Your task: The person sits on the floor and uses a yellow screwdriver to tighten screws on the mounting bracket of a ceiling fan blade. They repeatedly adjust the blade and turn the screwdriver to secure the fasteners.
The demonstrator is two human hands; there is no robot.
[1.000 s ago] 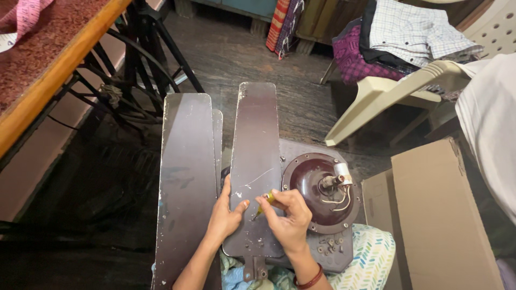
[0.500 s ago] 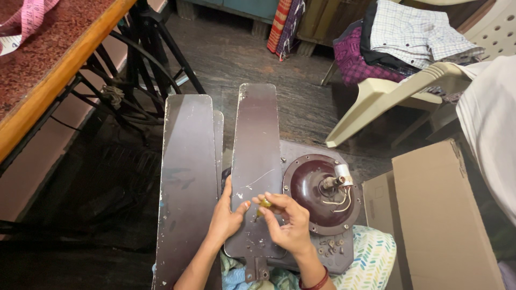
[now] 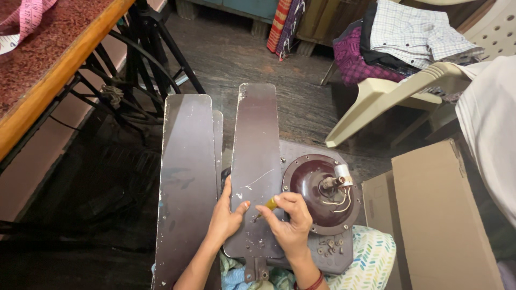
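A dark brown ceiling fan blade (image 3: 257, 145) lies lengthwise in front of me, its near end resting on a grey board. My left hand (image 3: 226, 215) presses flat on the blade's near left edge. My right hand (image 3: 290, 220) grips a small yellow-handled screwdriver (image 3: 267, 205), its tip down on the blade near the mounting holes. Just right of the blade sits the round brown fan motor (image 3: 320, 193) with its white capacitor and loose wires. Another blade (image 3: 185, 177) lies to the left, with a third edge showing beneath it.
Several loose screws and washers (image 3: 329, 247) lie on the grey board by the motor. A cardboard box (image 3: 438, 215) stands at right, a cream plastic chair (image 3: 392, 96) with folded clothes behind it. A wooden table with a black iron stand (image 3: 70, 75) is at left.
My right hand has shifted slightly along the blade with the screwdriver, and the view has tilted a little. The left hand stays on the blade.
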